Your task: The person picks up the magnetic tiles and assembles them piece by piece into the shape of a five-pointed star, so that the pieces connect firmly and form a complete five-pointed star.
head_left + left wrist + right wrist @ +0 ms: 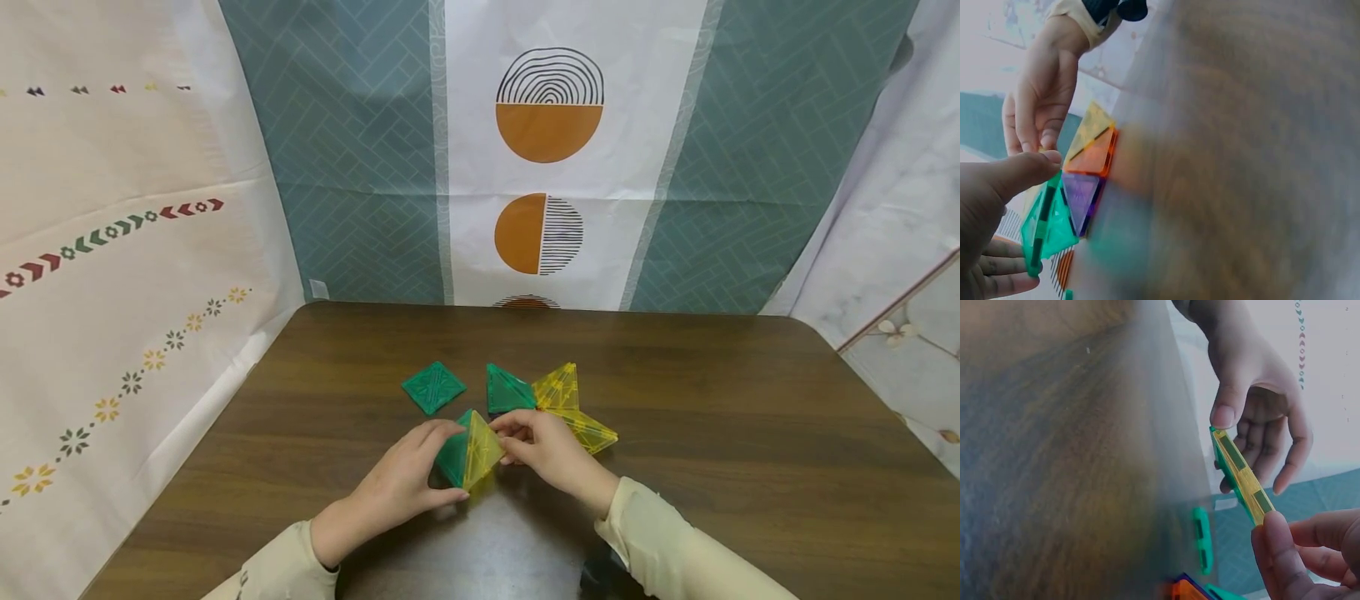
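Note:
A green triangular magnetic tile (pixel 450 460) and a yellow triangular magnetic tile (pixel 483 454) meet along one edge, raised above the table in front of the body. My left hand (pixel 401 471) grips the green one, thumb at its near corner and fingers at the far side. From the right, my right hand (pixel 551 450) pinches the outer corner of the yellow tile between thumb and fingertips. Dark magnet strips show along the yellow tile's edge (pixel 1244 478) in the right wrist view. Seen from the left wrist, the green tile (pixel 1038 231) stands nearly edge-on.
Just beyond the hands is a built group of triangular tiles: green (pixel 508 390), yellow (pixel 558 387), with orange (pixel 1094 156) and purple (pixel 1082 194) in the left wrist view. A green diamond-shaped piece (pixel 433 387) lies left of it on the brown table (pixel 720 417).

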`<state>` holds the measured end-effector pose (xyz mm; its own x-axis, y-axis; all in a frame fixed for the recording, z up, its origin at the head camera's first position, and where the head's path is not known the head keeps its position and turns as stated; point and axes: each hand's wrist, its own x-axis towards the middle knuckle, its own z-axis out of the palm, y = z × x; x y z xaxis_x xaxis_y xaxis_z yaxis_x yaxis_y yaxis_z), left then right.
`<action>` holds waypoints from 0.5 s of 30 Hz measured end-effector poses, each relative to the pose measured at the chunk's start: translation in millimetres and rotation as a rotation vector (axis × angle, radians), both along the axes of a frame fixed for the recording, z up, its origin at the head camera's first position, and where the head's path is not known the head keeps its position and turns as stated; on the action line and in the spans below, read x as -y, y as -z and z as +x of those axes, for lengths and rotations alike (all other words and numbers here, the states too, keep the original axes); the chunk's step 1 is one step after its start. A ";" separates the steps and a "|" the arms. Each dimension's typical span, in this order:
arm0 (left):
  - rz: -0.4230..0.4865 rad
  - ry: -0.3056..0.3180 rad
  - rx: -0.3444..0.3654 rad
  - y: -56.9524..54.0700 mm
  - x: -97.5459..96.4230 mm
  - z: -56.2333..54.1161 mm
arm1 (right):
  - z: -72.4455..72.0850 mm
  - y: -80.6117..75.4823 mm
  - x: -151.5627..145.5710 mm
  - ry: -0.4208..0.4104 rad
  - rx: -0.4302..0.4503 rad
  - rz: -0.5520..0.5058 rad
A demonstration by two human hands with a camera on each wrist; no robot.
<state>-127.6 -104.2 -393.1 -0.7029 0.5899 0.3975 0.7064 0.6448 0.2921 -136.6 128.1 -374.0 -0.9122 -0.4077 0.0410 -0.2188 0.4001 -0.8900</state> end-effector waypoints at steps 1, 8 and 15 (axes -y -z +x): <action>0.009 0.001 0.002 -0.5 -1.6 1.1 | 0.8 -1.2 -1.6 0.004 0.016 -0.016; 0.060 -0.005 0.018 -0.4 -11.7 6.5 | 6.1 -7.7 -12.7 0.008 0.058 -0.062; 0.101 -0.017 0.106 0.2 -25.7 9.2 | 11.9 -12.8 -29.0 0.005 0.050 -0.060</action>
<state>-118.4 -78.5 -393.3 -0.7538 0.5381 0.3771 0.6571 0.6199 0.4289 -124.7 157.1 -361.2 -0.9159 -0.4009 0.0193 -0.1712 0.3467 -0.9222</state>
